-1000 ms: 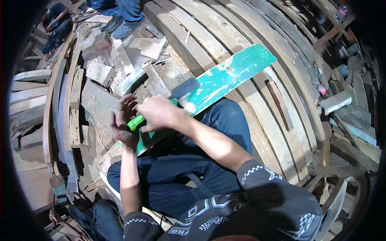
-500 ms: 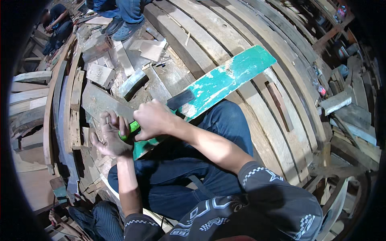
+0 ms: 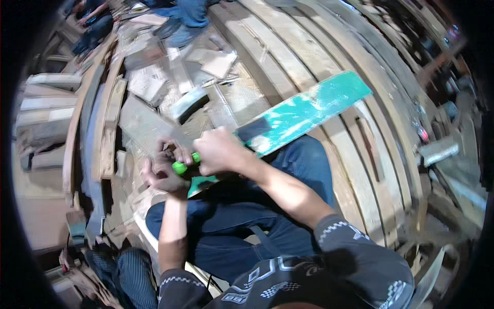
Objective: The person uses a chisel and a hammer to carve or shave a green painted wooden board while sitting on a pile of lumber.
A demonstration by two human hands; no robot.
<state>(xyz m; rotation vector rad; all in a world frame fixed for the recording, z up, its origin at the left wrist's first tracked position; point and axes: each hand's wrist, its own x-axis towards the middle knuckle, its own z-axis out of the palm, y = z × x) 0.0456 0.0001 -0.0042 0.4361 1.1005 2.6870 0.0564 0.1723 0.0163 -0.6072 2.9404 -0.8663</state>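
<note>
My right hand [image 3: 218, 148] is closed on a tool with a bright green handle [image 3: 180, 167]; a dark flat part [image 3: 251, 129], apparently of that tool, lies beyond the knuckles over a long, scuffed green-painted board [image 3: 324, 103]. The board slants across my jeans-clad legs [image 3: 231, 232] to the upper right. My left hand [image 3: 165, 170] is palm up at the handle's near end, fingers bent and thumb apart; whether it touches the handle I cannot tell. Motion blurs both hands and the board.
Scrap wood pieces [image 3: 149, 85] lie ahead, with long planks [image 3: 278, 46] to the right and stacked timber [image 3: 46, 116] to the left. Another person's legs and shoes [image 3: 185, 23] are at the top, a seated person [image 3: 92, 23] upper left, striped trouser legs [image 3: 131, 273] lower left.
The whole view has shifted, moving the board and surroundings rightward in the picture. My left hand's fingers, spread half a second ago, are more curled, and the picture has become blurred.
</note>
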